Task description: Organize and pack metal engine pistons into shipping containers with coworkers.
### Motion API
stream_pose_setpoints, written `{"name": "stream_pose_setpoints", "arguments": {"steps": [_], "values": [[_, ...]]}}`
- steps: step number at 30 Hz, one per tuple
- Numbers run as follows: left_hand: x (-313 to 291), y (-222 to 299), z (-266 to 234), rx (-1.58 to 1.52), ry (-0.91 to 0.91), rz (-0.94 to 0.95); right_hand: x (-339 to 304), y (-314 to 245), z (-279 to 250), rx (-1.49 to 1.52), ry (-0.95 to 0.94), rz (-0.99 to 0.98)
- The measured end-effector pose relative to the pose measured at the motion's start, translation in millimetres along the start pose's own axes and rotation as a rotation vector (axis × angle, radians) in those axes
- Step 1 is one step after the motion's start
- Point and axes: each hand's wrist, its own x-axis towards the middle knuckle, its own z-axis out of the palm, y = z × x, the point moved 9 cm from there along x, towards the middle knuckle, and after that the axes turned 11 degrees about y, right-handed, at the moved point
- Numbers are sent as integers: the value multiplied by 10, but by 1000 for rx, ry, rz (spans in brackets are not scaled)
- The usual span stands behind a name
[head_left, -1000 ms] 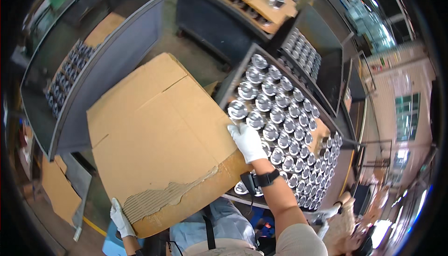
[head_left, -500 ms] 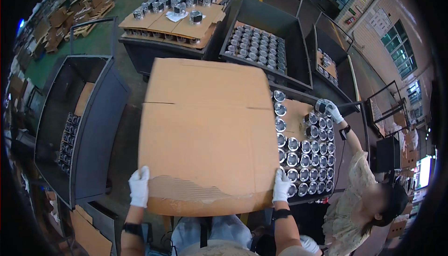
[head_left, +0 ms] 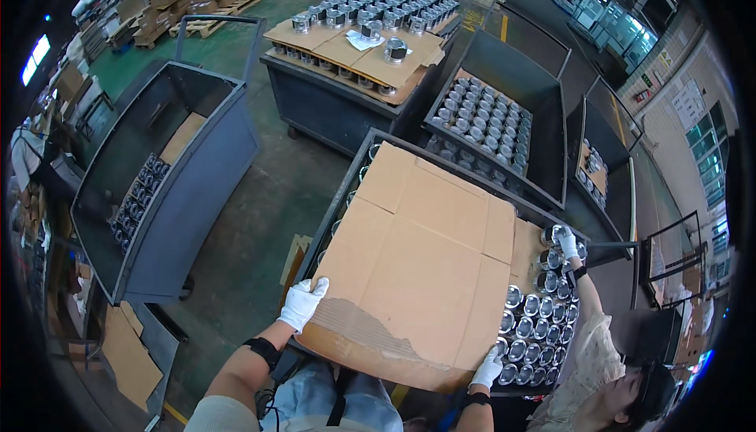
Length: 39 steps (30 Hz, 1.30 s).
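A large brown cardboard sheet (head_left: 417,251), creased and with a torn patch near its front edge, lies over much of a dark metal cart (head_left: 346,176). My white-gloved left hand (head_left: 305,303) grips its front left corner, thumb on top. At the front right corner, my gloved right hand (head_left: 488,367) holds the edge; its under-side fingers are hidden. Shiny round metal parts (head_left: 531,330), like engine pistons, stand in rows right of the sheet, and a few show along its left side. Whether the sheet rests on parts beneath cannot be seen.
A co-worker's gloved hand (head_left: 565,241) touches a metal part at the cart's far right. Another cart (head_left: 169,211) stands at left. Behind are a cart stacked with parts on cardboard (head_left: 362,58) and a deep cart (head_left: 543,125) holding rows of parts.
The sheet has come down over the cart, shifted right and turned so its left side angles along the cart. My hands moved with it, and the view has swung left.
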Motion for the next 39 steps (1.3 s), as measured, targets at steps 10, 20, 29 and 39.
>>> {"name": "stream_pose_setpoints", "arguments": {"steps": [10, 20, 29, 39], "values": [[263, -490, 97, 328, -134, -55, -287, -353, 310, -245, 53, -124], [333, -460, 196, 515, -272, -51, -328, -202, 500, -714, -102, -86], [273, -289, 245, 575, -240, 40, -200, -188, 472, -865, -204, -184], [303, -332, 107, 339, -117, 204, -487, -484, 313, -798, -101, -241]]}}
